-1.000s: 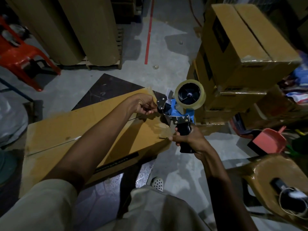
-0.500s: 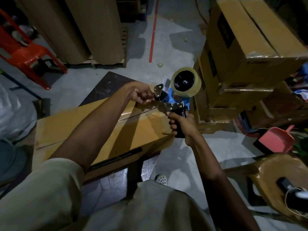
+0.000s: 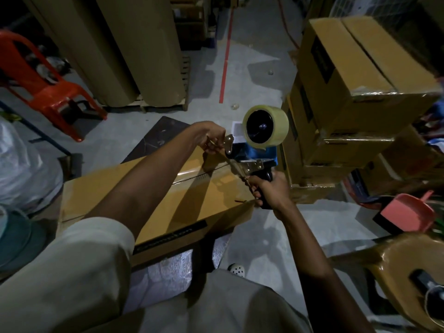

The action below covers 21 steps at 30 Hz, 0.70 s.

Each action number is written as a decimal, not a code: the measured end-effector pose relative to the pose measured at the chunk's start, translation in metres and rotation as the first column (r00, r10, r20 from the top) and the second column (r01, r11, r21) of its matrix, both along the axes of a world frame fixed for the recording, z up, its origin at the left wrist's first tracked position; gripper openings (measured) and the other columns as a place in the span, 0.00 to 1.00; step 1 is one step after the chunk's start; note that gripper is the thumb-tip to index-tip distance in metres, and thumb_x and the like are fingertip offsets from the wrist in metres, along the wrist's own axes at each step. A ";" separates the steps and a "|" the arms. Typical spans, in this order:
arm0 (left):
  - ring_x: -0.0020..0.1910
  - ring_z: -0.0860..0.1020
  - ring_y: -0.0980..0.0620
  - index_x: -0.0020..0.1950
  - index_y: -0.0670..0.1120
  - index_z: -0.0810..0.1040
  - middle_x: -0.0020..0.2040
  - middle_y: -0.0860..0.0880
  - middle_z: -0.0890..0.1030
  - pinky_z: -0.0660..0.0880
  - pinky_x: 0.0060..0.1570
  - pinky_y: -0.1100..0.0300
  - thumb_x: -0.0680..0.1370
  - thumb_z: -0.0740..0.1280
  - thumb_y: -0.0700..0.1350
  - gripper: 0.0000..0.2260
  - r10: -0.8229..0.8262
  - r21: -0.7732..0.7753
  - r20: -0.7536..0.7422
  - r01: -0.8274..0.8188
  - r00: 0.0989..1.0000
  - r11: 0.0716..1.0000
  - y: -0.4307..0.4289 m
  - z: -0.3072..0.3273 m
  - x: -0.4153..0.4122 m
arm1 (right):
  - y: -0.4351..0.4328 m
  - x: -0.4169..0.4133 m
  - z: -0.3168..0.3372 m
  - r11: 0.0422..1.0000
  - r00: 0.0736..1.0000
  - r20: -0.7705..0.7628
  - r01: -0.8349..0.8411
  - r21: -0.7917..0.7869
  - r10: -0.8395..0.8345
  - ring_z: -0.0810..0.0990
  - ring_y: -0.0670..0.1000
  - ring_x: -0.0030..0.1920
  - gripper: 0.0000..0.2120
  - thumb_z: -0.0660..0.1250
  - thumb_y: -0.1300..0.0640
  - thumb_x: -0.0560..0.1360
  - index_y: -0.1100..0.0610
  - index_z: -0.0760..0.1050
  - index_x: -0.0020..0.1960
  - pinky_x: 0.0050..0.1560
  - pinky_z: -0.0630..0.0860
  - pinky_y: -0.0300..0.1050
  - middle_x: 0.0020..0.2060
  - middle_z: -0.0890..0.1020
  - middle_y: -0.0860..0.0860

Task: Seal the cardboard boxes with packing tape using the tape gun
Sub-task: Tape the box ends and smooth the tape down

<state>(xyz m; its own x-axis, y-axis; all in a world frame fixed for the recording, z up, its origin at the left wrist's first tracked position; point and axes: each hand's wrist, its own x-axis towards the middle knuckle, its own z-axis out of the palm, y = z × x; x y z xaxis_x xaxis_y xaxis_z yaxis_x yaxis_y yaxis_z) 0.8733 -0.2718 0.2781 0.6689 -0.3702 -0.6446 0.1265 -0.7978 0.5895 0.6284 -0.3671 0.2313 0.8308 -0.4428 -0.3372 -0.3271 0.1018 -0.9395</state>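
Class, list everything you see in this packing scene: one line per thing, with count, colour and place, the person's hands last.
tape gun: one, blue with black handle, above the box's right end
tape roll: one, clear yellowish, on the gun
flat cardboard box: one, brown, under the arms
stacked cardboard boxes: several, brown, right
tall rolls: two, brown, upper left
chair: one, red, left
dustpan: one, pink, right
left hand: pinches tape end at gun's front
right hand: grips the gun's handle

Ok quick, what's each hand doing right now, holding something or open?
Left hand: closed, pinching the crumpled clear tape strand.
Right hand: closed round the black handle of the blue tape gun.
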 end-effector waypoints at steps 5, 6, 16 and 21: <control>0.42 0.77 0.50 0.43 0.44 0.81 0.41 0.47 0.81 0.75 0.41 0.57 0.80 0.69 0.41 0.06 -0.023 0.047 0.072 0.020 0.997 0.999 0.001 0.000 0.023 | -0.002 -0.024 -0.004 0.999 0.999 -0.023 0.028 -0.039 -0.029 0.72 0.52 0.26 0.10 0.72 0.58 0.78 0.59 0.76 0.40 0.26 0.67 0.46 0.27 0.75 0.53; 0.42 0.77 0.50 0.44 0.45 0.82 0.41 0.47 0.82 0.77 0.42 0.56 0.80 0.69 0.42 0.05 -0.002 0.050 0.079 -0.002 0.997 0.999 0.006 0.001 0.030 | -0.002 -0.032 -0.006 0.999 0.999 -0.027 0.032 -0.036 -0.033 0.71 0.52 0.27 0.10 0.72 0.58 0.77 0.58 0.75 0.39 0.27 0.67 0.46 0.27 0.74 0.53; 0.36 0.83 0.59 0.51 0.36 0.85 0.41 0.48 0.86 0.76 0.35 0.70 0.73 0.77 0.38 0.09 -0.152 -0.082 0.301 0.184 0.941 0.980 0.011 0.010 0.075 | 0.019 -0.039 -0.028 0.948 0.995 -0.043 0.071 -0.310 -0.089 0.76 0.58 0.27 0.20 0.71 0.41 0.68 0.57 0.71 0.33 0.29 0.74 0.56 0.25 0.75 0.56; 0.39 0.84 0.51 0.51 0.35 0.84 0.45 0.39 0.85 0.78 0.34 0.66 0.68 0.81 0.35 0.13 -0.045 -0.194 0.346 0.119 0.937 0.974 0.003 -0.011 0.076 | 0.023 -0.024 -0.027 0.920 0.989 -0.053 0.110 -0.377 -0.140 0.78 0.53 0.28 0.17 0.75 0.55 0.73 0.52 0.70 0.31 0.31 0.71 0.44 0.23 0.75 0.47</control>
<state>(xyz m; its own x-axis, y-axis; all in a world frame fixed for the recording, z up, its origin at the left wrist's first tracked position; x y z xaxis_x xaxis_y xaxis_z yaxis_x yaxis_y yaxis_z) 0.9495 -0.2684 0.2672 0.7942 -0.5348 -0.2886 -0.1694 -0.6509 0.7401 0.6043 -0.3439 0.2043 0.7384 -0.6473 -0.1890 -0.4076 -0.2051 -0.8898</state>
